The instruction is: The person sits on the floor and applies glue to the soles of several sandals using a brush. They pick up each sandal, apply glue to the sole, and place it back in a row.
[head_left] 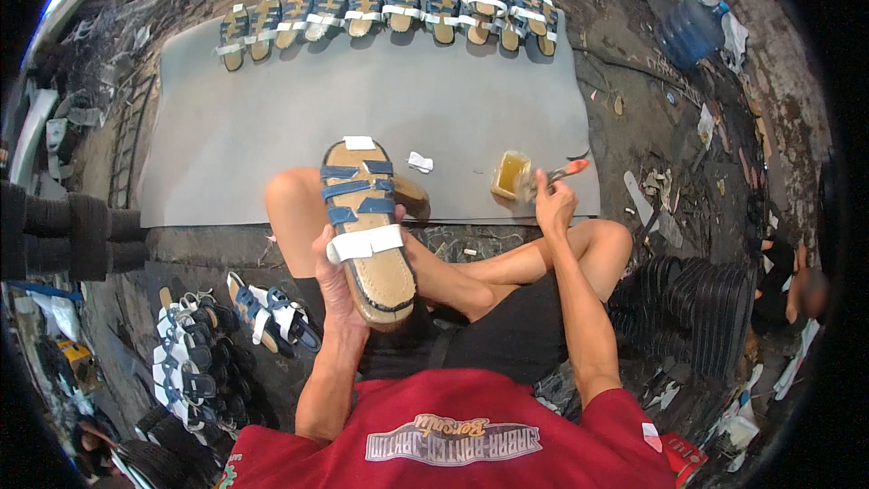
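Note:
My left hand (339, 285) grips a sandal (380, 279) with a tan insole, blue straps and a white strap, held upright with its sole turned away. Between the fingers of my right hand (554, 206) is a brush (572, 168) with an orange-red handle end. Its bristle end is beside a clear tub (499, 186) of yellowish liquid, and I cannot tell whether it touches the tub. A small white scrap (421, 162) lies on the grey mat (299, 100), between the sandal and the tub.
A row of similar sandals (401, 14) lines the mat's far edge. More sandals (272, 317) lie at my left, by a stack (190, 353) of them. Black ribbed sheets (692, 317) are at my right. Blue water jugs (692, 32) stand far right, and a person (783, 285) is at the right rim.

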A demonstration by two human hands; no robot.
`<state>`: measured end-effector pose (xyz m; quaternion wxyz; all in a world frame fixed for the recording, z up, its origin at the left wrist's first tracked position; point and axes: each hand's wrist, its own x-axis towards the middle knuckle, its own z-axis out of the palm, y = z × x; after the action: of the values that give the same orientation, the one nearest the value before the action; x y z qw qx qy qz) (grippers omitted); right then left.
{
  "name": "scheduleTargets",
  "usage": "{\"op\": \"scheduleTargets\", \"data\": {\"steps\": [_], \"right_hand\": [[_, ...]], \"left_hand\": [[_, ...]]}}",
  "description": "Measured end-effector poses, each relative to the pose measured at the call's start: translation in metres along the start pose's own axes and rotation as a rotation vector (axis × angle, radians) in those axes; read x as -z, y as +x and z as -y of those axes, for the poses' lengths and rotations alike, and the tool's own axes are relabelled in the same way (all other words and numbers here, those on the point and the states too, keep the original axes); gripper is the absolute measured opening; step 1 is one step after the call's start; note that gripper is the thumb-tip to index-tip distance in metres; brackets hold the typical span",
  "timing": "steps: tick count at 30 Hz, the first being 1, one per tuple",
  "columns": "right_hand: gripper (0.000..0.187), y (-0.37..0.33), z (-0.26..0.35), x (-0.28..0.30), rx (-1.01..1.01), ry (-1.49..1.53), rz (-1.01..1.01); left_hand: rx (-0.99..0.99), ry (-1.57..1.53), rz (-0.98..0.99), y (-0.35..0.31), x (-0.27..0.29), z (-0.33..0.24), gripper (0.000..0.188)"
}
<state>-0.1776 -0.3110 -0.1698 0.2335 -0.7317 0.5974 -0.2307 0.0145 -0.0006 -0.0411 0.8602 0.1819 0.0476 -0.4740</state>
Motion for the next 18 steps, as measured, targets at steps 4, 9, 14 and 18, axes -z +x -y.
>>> {"op": "scheduleTargets", "data": {"steps": [4,9,14,18], "right_hand": [[0.046,0.003,-0.007,0.015,-0.445,0.614,0.384],[0.034,-0.001,0.115,0.098,-0.289,1.272,0.481],[0.028,-0.042,0.214,0.118,0.247,1.101,0.618],[0.023,-0.053,0.23,0.102,1.064,0.578,0.543]], "left_hand": [[0.01,0.134,-0.086,0.003,-0.009,0.005,0.074],[0.162,0.003,-0.143,0.007,-0.027,0.004,0.088],[0.262,0.089,-0.038,0.013,-0.017,0.018,0.083],[0.241,0.132,-0.107,0.004,-0.026,0.015,0.078]]}}
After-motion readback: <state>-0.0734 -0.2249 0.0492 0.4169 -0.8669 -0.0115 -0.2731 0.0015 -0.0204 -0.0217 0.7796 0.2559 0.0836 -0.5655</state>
